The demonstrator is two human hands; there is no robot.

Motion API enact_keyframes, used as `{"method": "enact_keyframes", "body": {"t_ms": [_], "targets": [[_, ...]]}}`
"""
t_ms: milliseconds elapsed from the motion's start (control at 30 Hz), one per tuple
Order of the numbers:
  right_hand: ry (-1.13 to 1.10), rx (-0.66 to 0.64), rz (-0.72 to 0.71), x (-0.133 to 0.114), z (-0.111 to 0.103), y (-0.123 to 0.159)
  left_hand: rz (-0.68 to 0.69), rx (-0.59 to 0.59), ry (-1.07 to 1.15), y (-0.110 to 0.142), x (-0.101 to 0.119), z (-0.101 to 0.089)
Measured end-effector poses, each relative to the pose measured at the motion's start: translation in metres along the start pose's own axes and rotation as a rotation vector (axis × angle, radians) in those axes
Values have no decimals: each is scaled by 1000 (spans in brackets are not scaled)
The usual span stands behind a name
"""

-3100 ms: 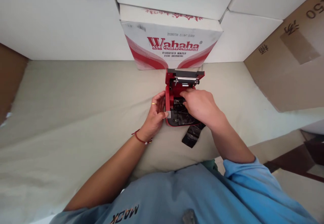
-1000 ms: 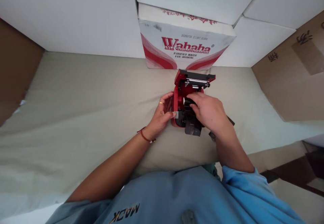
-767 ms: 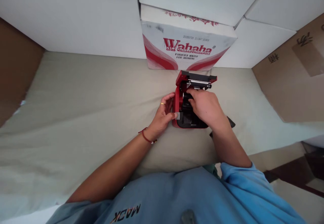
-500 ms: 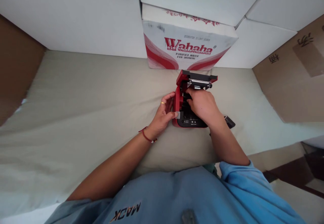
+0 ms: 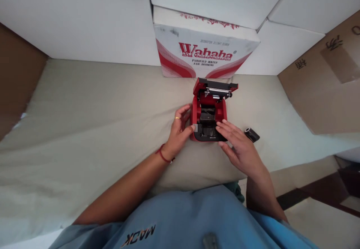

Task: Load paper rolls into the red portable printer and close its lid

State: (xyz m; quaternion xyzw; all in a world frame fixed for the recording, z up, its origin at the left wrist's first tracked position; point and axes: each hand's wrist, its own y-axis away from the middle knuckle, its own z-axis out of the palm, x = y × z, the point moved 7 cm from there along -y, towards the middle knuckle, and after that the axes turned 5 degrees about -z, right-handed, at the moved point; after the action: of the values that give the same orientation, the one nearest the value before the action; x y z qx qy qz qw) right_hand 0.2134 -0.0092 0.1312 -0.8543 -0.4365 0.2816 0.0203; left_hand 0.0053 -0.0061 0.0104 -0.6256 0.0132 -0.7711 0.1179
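Note:
A small red and black label printer (image 5: 224, 108) stands on the pale sheet with its lid (image 5: 216, 85) tilted up. A metal bar and a roller show on the lid's underside, and the dark inner compartment is in view. My left hand (image 5: 180, 129) grips the printer's left side, thumb on the grey front corner and fingers along the wall. At the front right, my right hand (image 5: 239, 147) is open with fingers outstretched, their tips over or on the printer's edge; contact is hard to tell. A black roll (image 5: 252, 134) with a pale core lies to its right.
A Wahaba-style white and red water carton, printed Wahaha (image 5: 208, 50), stands just behind the printer. White boxes (image 5: 98, 24) line the back. Brown cartons rise at the right (image 5: 323, 87) and left (image 5: 19, 80). The sheet's edge runs close to my body.
My right hand has come out of the printer's compartment toward the front right, and its fingers have straightened. The inside is now uncovered. My left hand keeps its hold.

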Motion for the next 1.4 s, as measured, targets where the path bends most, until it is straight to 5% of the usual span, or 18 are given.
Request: {"method": "enact_keyframes", "body": {"t_ms": [100,200,267,400,533,667,800,933,1133,1400], "targets": [[11,24,4,-1,10,18,263,157,-315,16,35,-2],[12,39,-2,-1,10,23,618,93,-600,37,65,18],[-15,52,-22,-1,4,19,709,36,-732,45,68,29],[-162,144,29,20,-16,-4,643,-42,-797,46,56,35],[-232,403,278,77,-33,-43,659,-36,-824,48,52,35],[-266,397,333,109,-26,-88,688,-33,-852,49,53,36],[-314,380,307,97,-23,-98,659,-47,-888,49,50,36],[-334,444,221,67,-24,-63,652,-37,-835,50,50,34],[-159,262,138,34,8,-15,641,-41,-859,50,47,34],[-21,200,175,19,20,-14,675,36,-774,37,66,19]]}}
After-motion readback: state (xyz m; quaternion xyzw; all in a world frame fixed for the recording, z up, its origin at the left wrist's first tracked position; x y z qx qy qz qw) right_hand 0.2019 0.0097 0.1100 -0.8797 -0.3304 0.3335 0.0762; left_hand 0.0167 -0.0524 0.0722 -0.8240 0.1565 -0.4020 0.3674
